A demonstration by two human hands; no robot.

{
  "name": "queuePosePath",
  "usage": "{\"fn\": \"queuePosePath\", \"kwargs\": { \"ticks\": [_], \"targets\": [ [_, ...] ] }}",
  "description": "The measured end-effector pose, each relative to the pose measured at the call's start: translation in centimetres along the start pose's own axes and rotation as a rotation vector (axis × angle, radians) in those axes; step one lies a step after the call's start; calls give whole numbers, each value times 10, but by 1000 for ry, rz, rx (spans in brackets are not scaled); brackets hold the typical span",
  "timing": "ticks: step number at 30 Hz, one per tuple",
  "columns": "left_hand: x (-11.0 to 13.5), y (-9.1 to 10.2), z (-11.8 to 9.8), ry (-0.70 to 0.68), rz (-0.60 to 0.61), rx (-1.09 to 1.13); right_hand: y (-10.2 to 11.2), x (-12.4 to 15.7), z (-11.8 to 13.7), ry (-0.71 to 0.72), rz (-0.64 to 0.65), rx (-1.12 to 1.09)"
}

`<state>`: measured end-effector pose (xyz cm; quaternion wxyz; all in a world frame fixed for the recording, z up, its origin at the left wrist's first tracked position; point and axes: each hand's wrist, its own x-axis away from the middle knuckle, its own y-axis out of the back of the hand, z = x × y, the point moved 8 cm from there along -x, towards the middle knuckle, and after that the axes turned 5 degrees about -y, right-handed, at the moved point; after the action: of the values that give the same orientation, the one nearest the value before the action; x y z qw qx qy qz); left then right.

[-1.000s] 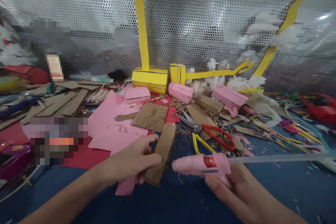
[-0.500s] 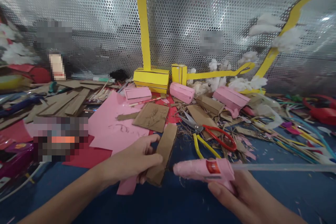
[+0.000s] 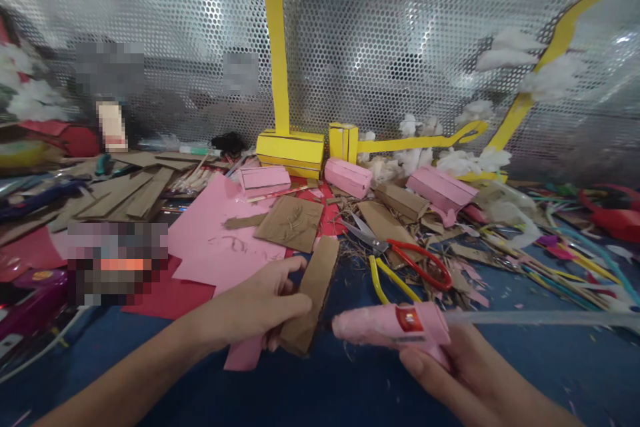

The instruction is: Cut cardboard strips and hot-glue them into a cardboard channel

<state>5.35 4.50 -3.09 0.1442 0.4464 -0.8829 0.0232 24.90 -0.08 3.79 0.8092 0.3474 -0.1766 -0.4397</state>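
Observation:
My left hand (image 3: 267, 303) is closed around the left side of a folded cardboard strip (image 3: 315, 293), holding it tilted just above the blue table. Its thumb lies over the face of the strip, while some fingers are hidden behind. In my right hand (image 3: 465, 370) is a pink hot glue gun (image 3: 390, 325), with a long clear glue stick (image 3: 540, 319) out of its back end. The dark nozzle points left, close to the cardboard's right edge but apart from it. Just beyond lie red-handled scissors (image 3: 420, 263) and yellow-handled pliers (image 3: 395, 280).
Pink paper (image 3: 215, 227) and a square cardboard piece (image 3: 290, 223) lie beyond my left hand. Yellow box shapes (image 3: 290, 150) stand by the perforated metal wall (image 3: 340, 33), with pink rolls (image 3: 347, 177) before them. Cardboard scraps (image 3: 135, 193) are at left; a purple glue gun (image 3: 37, 307) lies nearer.
The view has shifted very slightly. Both hands keep their holds, with the glue gun's nozzle still beside the cardboard strip.

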Motion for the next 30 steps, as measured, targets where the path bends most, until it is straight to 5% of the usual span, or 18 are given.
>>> {"fn": "queuePosePath", "kwargs": {
  "ticks": [5, 12, 20, 30],
  "targets": [
    [-1, 0, 2, -10, 15, 1, 0, 2, -2, -23, -34, -16],
    [-1, -2, -2, -12, 10, 14, -14, 2, -1, -53, 123, -193],
    [0, 0, 0, -20, 20, -8, -9, -1, 0, -62, -24, -158],
    [-1, -3, -3, -10, 23, 3, -9, 3, -7, -33, 31, -64]
  ]
}}
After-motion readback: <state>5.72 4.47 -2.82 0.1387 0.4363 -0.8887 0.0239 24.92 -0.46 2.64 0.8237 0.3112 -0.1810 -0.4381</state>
